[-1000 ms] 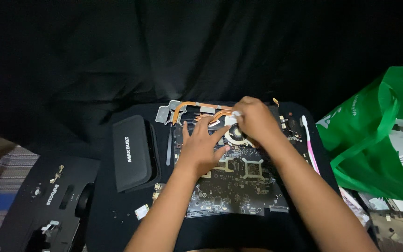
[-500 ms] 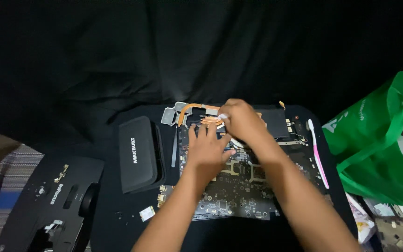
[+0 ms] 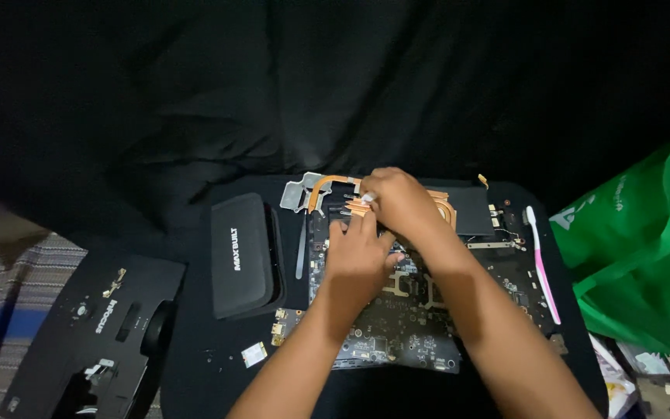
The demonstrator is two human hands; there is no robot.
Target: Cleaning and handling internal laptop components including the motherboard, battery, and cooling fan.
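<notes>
Since a second ago the view has tilted down and the right hand (image 3: 401,203) has slid leftward along the heatsink (image 3: 327,190), from near the fan end toward the copper pipes; the left hand (image 3: 360,254) has stayed flat on the board (image 3: 397,326). Reads as a wiping stroke carried across the top of the board. Right hand is palm down, fingers curled, pinching a small white wad (image 3: 367,199) at the fingertips (tissue or swab, cannot tell). Left hand grips nothing, fingers spread and pressing the board just below the pipes. Black case (image 3: 240,254) lies left of it, pink toothbrush (image 3: 542,264) right, green bag (image 3: 637,256) beyond.
</notes>
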